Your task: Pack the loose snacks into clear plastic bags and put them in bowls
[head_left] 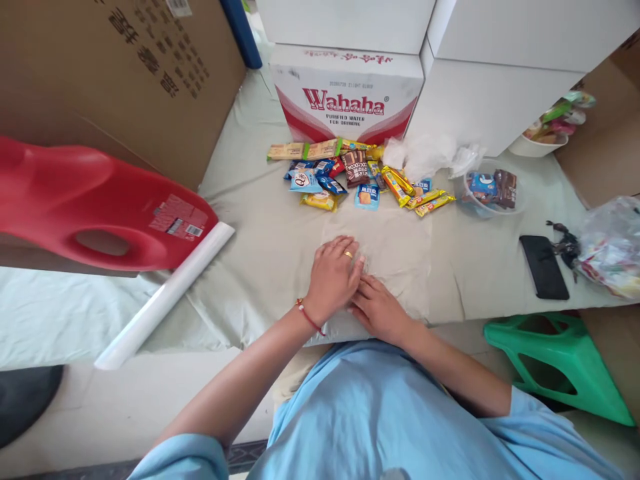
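My left hand [336,277] lies on a thin clear plastic sheet [400,257] spread over the pale green cloth. A ring and a red bracelet show on that hand and wrist. My right hand [377,307] rests just beside it, its fingers meeting the left fingertips. Both hands look flat and hold nothing visible. Beyond them lies a row of small wrapped snacks, among them a brown cocoa packet [357,168], a light blue packet [367,196] and yellow bars [395,187]. To their right, a clear round tub [516,193] holds a few packets.
A white plastic roll [165,297] and a large red jug [100,207] lie at the left. White boxes and a Wahaha carton [350,100] stand behind. A phone [544,267], keys [566,245] and a plastic bag [613,247] are at the right, above a green stool [560,367].
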### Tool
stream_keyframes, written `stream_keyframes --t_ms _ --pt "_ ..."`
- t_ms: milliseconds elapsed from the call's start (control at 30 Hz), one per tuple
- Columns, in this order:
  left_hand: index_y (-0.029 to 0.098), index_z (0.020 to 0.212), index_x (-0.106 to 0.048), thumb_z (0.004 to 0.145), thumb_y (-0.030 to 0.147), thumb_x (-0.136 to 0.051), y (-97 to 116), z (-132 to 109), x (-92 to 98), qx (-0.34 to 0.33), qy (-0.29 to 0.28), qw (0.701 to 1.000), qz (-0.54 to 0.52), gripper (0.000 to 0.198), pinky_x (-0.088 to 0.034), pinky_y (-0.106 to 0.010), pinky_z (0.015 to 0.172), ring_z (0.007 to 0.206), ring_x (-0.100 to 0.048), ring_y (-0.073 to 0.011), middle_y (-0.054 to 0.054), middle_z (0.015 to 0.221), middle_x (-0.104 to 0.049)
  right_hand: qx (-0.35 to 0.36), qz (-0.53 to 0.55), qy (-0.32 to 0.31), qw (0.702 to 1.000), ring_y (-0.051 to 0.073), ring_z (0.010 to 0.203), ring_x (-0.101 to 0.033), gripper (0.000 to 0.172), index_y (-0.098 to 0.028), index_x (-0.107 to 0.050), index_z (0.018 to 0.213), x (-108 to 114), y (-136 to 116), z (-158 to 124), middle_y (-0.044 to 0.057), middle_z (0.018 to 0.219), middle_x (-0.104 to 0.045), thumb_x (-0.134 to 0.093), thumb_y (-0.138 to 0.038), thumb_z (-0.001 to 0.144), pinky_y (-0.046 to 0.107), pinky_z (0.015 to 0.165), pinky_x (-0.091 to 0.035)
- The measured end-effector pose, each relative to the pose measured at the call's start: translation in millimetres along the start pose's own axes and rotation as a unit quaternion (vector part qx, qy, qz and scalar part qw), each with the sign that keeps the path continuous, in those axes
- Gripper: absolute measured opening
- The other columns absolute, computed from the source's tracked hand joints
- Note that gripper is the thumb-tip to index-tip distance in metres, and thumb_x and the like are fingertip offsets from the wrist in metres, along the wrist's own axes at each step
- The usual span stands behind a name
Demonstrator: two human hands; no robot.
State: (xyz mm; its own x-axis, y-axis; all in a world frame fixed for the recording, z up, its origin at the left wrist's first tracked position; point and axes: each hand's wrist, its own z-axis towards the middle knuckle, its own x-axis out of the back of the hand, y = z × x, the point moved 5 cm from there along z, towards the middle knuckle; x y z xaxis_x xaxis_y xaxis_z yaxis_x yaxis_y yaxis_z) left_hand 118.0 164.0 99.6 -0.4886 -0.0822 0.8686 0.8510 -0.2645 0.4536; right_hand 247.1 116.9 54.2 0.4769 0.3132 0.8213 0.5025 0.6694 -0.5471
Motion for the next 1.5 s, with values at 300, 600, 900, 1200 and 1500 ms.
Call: stream_keyframes --t_ms 300,600,900,1200,1500 --pt "0.031 0.166 -0.035 0.108 0.045 -0.033 -60 -35 -17.4 0.069 -0.108 0.986 0.109 0.059 -0.007 -0.072 0.129 0.161 -0.031 -0.0314 -0.009 0.175 -0.029 -0.158 -0.047 0.091 0.982 0.035 0.147 -0.051 0.043 -0.026 -0.066 0.143 47 60 -35 0.014 0.156 -0.057 -0.049 -0.037 0.105 0.065 0.119 -0.045" --pt "0.030 0.167 -0.032 0.109 0.046 -0.034 -62 -39 -17.8 0.055 -0.095 0.988 0.110 0.060 -0.004 -0.068 0.131 0.162 -0.030 -0.0296 -0.008 0.175 -0.028 -0.270 0.017 0.179 0.946 0.028 0.097 -0.072 0.036 -0.022 -0.074 0.105 130 135 64 0.011 0.105 -0.078 -0.052 -0.050 0.100 0.041 0.083 -0.059" --pt "0.029 0.166 -0.034 0.110 0.049 -0.033 -64 -40 -18.0 0.057 -0.091 0.989 0.105 0.059 -0.003 -0.066 0.132 0.162 -0.029 -0.0263 -0.006 0.175 -0.028 -0.394 -0.116 0.137 0.901 0.041 0.117 -0.068 0.064 -0.005 -0.060 0.131 104 167 241 0.029 0.125 -0.070 -0.077 -0.049 0.087 0.051 0.098 -0.053" --pt "0.027 0.165 -0.036 0.109 0.045 -0.031 -54 -57 -17.3 0.083 -0.072 0.989 0.097 0.059 -0.008 -0.067 0.132 0.161 -0.032 -0.0285 -0.009 0.174 -0.031 -0.277 -0.077 0.146 0.947 0.034 0.106 -0.064 0.029 -0.015 -0.070 0.109 134 145 186 0.015 0.106 -0.068 -0.069 -0.035 0.089 0.046 0.096 -0.051" --pt "0.025 0.164 -0.040 0.109 0.046 -0.031 -52 -58 -15.5 0.088 -0.063 0.990 0.089 0.059 -0.009 -0.066 0.132 0.161 -0.031 -0.0274 -0.009 0.173 -0.033 -0.020 -0.245 -0.092 0.965 0.035 0.109 -0.053 0.033 -0.016 -0.067 0.127 75 41 47 0.020 0.120 -0.065 -0.056 -0.023 0.097 0.046 0.091 -0.043"
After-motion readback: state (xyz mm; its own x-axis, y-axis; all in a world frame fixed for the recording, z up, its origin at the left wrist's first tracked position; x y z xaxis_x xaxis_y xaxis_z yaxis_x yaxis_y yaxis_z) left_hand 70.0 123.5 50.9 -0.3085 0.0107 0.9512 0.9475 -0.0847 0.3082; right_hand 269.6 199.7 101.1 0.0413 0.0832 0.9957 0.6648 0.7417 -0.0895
